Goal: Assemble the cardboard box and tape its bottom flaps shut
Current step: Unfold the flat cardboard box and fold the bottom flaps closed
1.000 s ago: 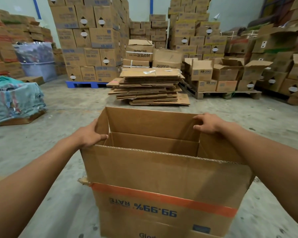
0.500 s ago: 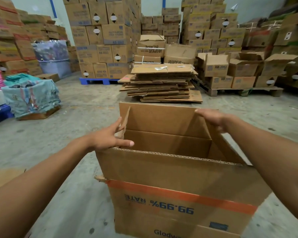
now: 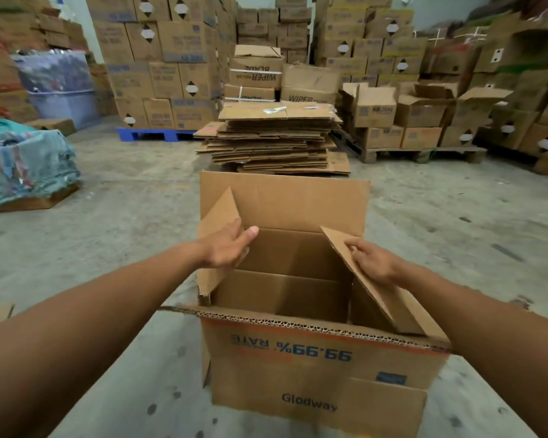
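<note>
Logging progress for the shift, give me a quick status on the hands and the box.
Left hand pressing left side flap inward; right hand gripping right side flap. Box upright on floor, long flaps not yet folded, no tape on them. Nothing blocking.

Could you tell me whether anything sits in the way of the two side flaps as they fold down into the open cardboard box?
Nothing visible does. The left hand presses the left side flap and the right hand the right side flap of the brown cardboard box; the cavity beneath them looks empty.
</note>
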Action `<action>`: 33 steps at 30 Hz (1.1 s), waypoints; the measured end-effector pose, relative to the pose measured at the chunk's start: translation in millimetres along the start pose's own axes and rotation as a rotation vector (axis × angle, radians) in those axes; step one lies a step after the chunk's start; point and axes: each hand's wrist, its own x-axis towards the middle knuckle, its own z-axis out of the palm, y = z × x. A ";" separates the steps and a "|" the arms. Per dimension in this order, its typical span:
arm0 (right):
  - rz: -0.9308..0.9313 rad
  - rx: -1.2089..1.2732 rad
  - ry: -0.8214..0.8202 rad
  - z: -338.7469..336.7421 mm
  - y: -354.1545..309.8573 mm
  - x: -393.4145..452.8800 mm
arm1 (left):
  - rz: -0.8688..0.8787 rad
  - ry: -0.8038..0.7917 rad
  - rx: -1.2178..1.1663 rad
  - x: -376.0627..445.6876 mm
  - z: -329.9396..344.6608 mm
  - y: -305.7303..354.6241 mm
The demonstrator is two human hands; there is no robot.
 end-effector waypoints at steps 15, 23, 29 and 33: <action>0.269 -0.406 -0.005 19.4 29.3 15.9 | 0.048 -0.054 0.309 -24.8 77.3 -24.5; 0.329 -0.473 0.037 35.1 25.7 -9.4 | 0.084 -0.177 0.443 -41.4 93.9 -38.6; 0.426 -0.430 0.010 24.5 14.8 -17.1 | 0.131 -0.284 0.508 -41.9 82.9 -39.4; 0.459 -0.506 0.036 26.7 13.2 -17.6 | 0.148 -0.387 0.544 -45.2 79.3 -38.1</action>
